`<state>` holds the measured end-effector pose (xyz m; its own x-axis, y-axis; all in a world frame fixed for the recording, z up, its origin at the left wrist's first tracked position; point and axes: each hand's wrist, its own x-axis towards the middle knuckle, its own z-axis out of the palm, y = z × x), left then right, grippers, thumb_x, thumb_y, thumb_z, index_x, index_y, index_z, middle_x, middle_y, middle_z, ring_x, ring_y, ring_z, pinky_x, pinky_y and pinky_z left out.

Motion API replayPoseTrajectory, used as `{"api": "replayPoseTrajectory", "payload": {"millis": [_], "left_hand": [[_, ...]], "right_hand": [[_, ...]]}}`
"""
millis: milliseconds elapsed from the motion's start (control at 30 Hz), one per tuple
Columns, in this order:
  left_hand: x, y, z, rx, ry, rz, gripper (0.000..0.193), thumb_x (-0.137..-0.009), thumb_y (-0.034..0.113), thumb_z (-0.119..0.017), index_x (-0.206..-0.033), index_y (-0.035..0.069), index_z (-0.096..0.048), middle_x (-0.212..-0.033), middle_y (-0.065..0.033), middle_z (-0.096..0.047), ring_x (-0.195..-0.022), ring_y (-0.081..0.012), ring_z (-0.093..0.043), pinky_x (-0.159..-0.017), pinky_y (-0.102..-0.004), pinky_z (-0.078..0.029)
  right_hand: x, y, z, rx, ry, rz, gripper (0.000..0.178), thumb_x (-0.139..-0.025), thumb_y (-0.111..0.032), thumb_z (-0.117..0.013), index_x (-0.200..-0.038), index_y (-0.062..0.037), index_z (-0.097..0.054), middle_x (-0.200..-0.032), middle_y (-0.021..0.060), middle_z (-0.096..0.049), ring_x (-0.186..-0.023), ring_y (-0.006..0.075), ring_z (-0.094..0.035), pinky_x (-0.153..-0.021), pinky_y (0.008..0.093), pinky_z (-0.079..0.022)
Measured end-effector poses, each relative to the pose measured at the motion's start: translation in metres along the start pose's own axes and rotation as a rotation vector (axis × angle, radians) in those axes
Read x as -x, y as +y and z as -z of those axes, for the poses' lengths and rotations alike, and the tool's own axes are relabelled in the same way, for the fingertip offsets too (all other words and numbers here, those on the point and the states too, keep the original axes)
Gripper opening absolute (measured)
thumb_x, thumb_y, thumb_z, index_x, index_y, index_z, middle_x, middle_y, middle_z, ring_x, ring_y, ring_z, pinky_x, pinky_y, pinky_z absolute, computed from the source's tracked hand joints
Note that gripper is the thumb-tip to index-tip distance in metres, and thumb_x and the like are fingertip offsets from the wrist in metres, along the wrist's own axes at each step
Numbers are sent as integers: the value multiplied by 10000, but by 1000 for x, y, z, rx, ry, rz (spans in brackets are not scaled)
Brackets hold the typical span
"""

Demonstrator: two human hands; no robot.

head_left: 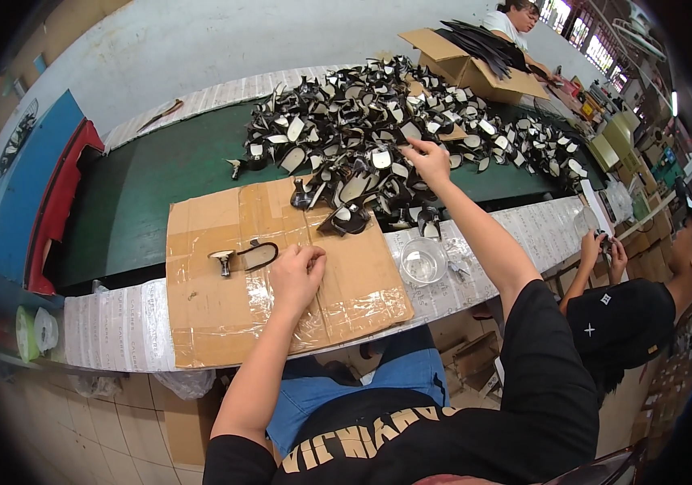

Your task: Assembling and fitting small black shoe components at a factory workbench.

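Note:
A taped cardboard sheet (200,311) lies in front of me, with my left hand (297,276) low over it. The fingers of that hand are curled in; whatever they may hold is hidden. To its left, a shoe heel piece (222,260) lies on the cardboard beside a thin black strap (267,257) bent in a loop. My right hand (430,162) reaches forward to a large heap of black shoe back parts (346,121) with pale insoles. Thumb and forefinger are slightly apart, close to one part (411,130). Several parts overlap the cardboard's far edge, including a black one (346,219).
A clear round tub (423,260) stands right of the cardboard. The green belt (160,170) runs behind, with a red and blue panel (47,186) at left. An open carton (475,77) holds black sheets. One co-worker (628,315) sits at right, another (511,24) works beyond the carton.

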<state>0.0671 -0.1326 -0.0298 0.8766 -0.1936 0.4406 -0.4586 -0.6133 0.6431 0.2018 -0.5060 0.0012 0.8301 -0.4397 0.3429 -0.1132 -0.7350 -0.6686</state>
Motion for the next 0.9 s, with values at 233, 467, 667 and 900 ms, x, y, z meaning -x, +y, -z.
{"api": "replayPoseTrajectory", "payload": {"millis": [233, 467, 667, 900], "left_hand": [[5, -2, 5, -24, -38, -131, 108, -848, 218, -756, -944, 181, -790, -794, -65, -614, -736, -270, -649, -655, -399, -518], [9, -2, 4, -16, -58, -98, 119, -864, 226, -746, -961, 172, -788, -816, -75, -592, -770, -273, -624, -667, -397, -511], [6, -3, 3, -21, -17, -79, 101, -868, 234, -740, -932, 172, -788, -797, -66, -594, -752, -266, -634, -656, -398, -509], [8, -6, 1, -33, -28, -45, 105, -879, 243, -733, -942, 178, -786, -807, -60, -598, -729, -263, -635, -642, -394, -507]], "right_hand": [[11, -105, -59, -101, -329, 321, 392, -811, -303, -736, -1170, -148, -767, -1039, 74, -778, -873, 133, -723, -811, 269, -554], [26, -167, -36, -105, -599, 591, 453, -827, -418, -681, -1185, -150, -750, -1092, 121, -758, -986, 241, -722, -897, 341, -544], [33, -71, 98, 379, -571, 244, 633, -869, -634, -604, -743, -28, -735, -635, 61, -685, -614, 208, -662, -616, 348, -513], [83, 15, 91, 289, -780, -81, 1081, -747, -783, -663, -1493, -33, -442, -1419, 283, -542, -1291, 381, -568, -1083, 426, -439]]}}
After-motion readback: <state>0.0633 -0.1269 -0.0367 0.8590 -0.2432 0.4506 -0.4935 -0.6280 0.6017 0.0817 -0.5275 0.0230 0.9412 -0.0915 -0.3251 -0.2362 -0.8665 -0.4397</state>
